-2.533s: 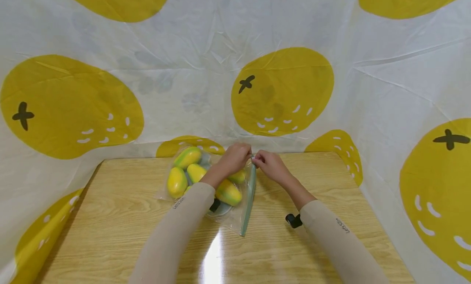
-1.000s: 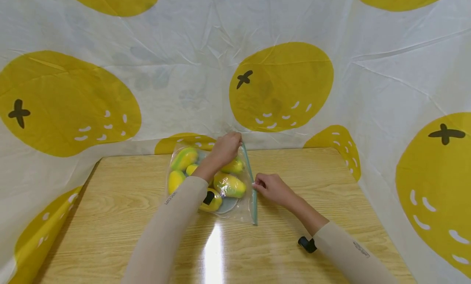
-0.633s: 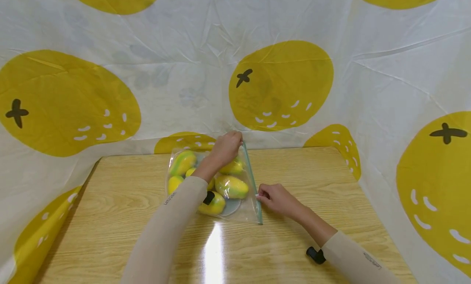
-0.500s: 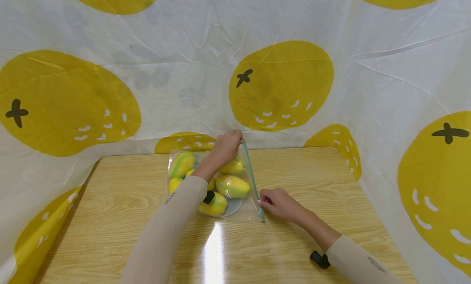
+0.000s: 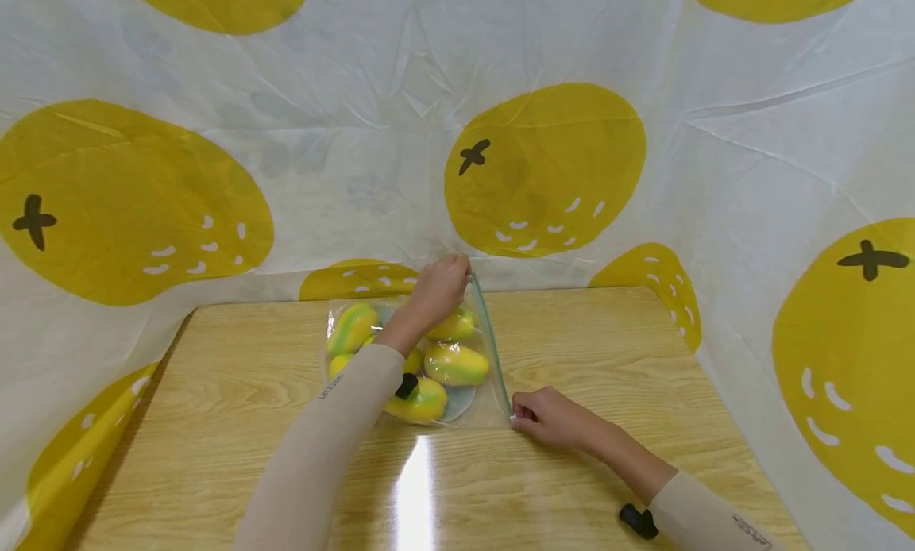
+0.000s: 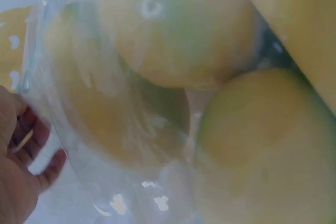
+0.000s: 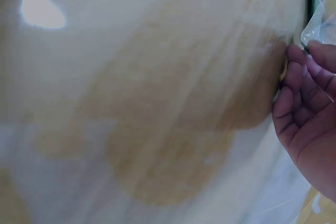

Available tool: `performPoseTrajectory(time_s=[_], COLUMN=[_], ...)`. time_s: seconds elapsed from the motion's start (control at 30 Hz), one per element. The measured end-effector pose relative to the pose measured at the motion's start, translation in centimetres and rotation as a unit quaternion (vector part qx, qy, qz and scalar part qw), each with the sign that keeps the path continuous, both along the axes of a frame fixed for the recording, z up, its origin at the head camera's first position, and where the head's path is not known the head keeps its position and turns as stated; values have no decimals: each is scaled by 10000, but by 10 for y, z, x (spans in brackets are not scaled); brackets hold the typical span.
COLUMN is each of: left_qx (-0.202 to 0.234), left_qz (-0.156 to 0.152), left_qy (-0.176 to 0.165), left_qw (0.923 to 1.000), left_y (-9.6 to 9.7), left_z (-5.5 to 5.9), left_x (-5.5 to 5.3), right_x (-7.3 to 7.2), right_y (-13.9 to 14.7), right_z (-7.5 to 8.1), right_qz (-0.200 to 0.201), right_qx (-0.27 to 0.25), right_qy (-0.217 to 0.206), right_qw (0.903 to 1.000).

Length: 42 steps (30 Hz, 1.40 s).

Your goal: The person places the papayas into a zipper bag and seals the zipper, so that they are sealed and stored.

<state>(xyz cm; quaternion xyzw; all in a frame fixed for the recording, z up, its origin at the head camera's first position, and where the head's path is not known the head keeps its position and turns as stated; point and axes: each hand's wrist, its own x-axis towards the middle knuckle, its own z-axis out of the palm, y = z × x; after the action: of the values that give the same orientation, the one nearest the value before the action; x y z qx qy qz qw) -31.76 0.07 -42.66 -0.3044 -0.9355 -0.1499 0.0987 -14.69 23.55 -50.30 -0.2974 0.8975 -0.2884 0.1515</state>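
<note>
A clear zip bag [image 5: 489, 412] lies on the wooden table, holding several yellow-green mangoes [image 5: 457, 365] and a pale round plate [image 5: 461, 405]. Its green zip strip [image 5: 492, 341] runs along the right side, from back to front. At the far end of that strip, my left hand [image 5: 442, 289] pinches the bag's corner. My right hand [image 5: 550, 418] pinches the small white slider [image 5: 513, 418] at the near end. The left wrist view shows mangoes [image 6: 252, 156] close up through the plastic. In the right wrist view, thumb and finger of the right hand [image 7: 310, 114] meet at the bag's edge.
The table [image 5: 243, 424] has a cloth [image 5: 357, 162] with yellow fruit prints hanging behind it and on both sides. A black wrist camera [image 5: 638, 521] sits at the right sleeve, and another [image 5: 406, 386] is over the bag.
My right hand has travelled with the slider along the strip, from the far corner to the near end. My left hand stays at the far corner; the bag is pulled straighter.
</note>
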Motion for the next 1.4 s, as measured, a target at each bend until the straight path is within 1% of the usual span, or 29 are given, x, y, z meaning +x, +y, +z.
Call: performPoseTrajectory(time_s=[0.13,0.27,0.4,0.5,0.6,0.67,0.73,0.8,0.93,1.03,1.07,1.23,1.33,1.4], left_qx=[118,156,117,40,11,49,101,156,248,264,270,290,336,383], left_qz=[-216,-216,-254,-264,-265,-249,-214,-165,-83,-65,-76,31,187,322], left_qy=[-261,-534,-875,-1067,-1225,-1372,-1468,-1529,-1487,-1469,-1465,-1490,-1516,-1604], left_qw=[9994,9982,9958,9939,9921,9902,9889,9880,9885,9888,9888,9884,9877,9858], left_y=[0,0,1,-1,-2,-5,-9,-16,-33,-48,-54,-83,-104,-119], left_z=[-6,-14,-19,-21,-20,-18,-15,-10,2,8,9,11,10,7], left_x=[1,2,4,6,9,11,13,15,19,23,25,37,46,51], right_x=[3,2,-3,-9,-15,-19,-24,-29,-42,-52,-55,-65,-67,-68], right_y=[1,2,7,10,11,10,9,6,-2,-10,-13,-32,-42,-46], right_z=[-2,-3,-1,1,3,6,11,16,22,23,23,19,16,13], right_qz=[1,17,-26,-254,-615,-869,-1040,-1128,-1198,-1276,-1312,-1281,-1281,-1283], right_qx=[21,-6,-25,-8,-19,-44,-108,-221,-361,-374,-407,-616,-652,-579], right_qy=[-108,-156,-388,-404,-138,11,110,166,383,494,473,357,253,252], right_qw=[9999,9999,9992,9989,9980,9962,9945,9932,9914,9899,9894,9892,9893,9897])
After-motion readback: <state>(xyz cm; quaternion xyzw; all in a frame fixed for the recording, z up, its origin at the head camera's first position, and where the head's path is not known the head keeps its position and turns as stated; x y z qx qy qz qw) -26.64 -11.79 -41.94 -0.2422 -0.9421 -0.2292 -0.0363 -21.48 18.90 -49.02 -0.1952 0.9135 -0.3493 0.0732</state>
